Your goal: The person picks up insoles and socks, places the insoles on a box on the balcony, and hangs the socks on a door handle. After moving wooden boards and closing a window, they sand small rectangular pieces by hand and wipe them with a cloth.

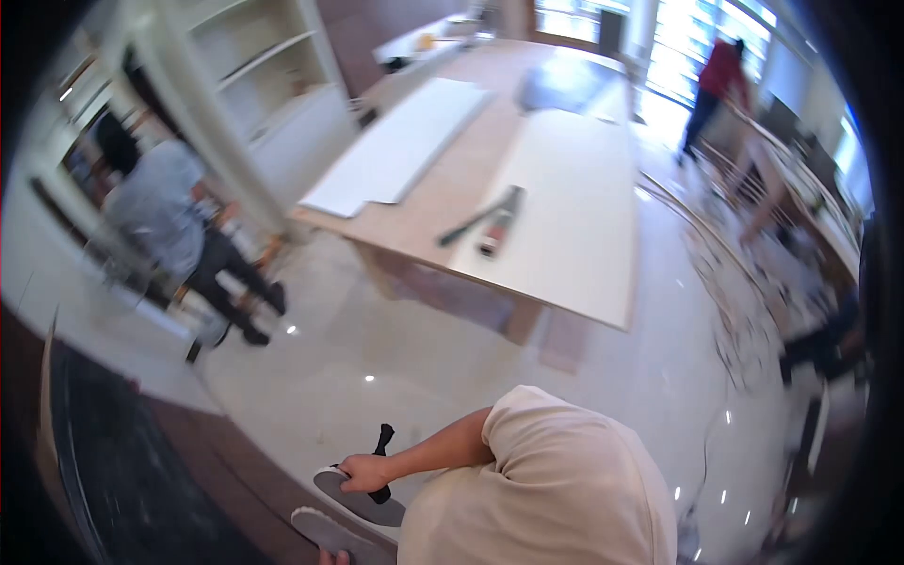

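Note:
My right hand (363,472), on a bare forearm below a wide beige sleeve (565,471), is closed around a black object (383,438). A narrow flared end sticks out above the fist and a wider black part below; I cannot tell what kind of thing it is. In this view the hand overlaps the front of a grey shoe (369,509) with a white rim. Only a few fingers of my left hand (331,557) show at the bottom edge, beside a second grey shoe (331,533); the rest is out of frame.
A wooden worktable (471,151) ahead bears a white panel (400,146), a cream board (574,207) and blurred dark tools (494,226). One person (165,202) stands left, another in red (720,71) far right. Cables (720,330) lie on the glossy floor (377,348).

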